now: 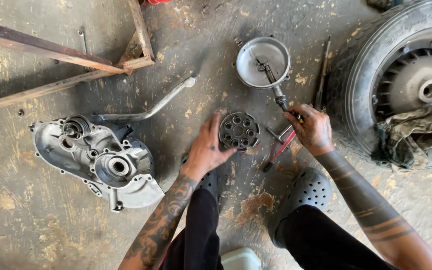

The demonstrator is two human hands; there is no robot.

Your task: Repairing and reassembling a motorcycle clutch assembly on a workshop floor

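Observation:
My left hand (207, 145) reaches over the stained concrete floor, fingers spread, its fingertips right next to a round dark metal disc with several holes (239, 131). My right hand (312, 127) is closed around the lower end of a slim metal tool (279, 98). That tool's other end rests inside a shallow round metal bowl (254, 70) farther away. Red-handled pliers (279, 149) lie under my right hand.
A grey engine casing (96, 157) with a long kick lever (148, 111) lies at left. Rusty angle-iron bars (66, 57) cross the upper left. A tyred wheel (401, 75) with a rag (416, 132) lies at right. My grey clogs (303, 192) are below.

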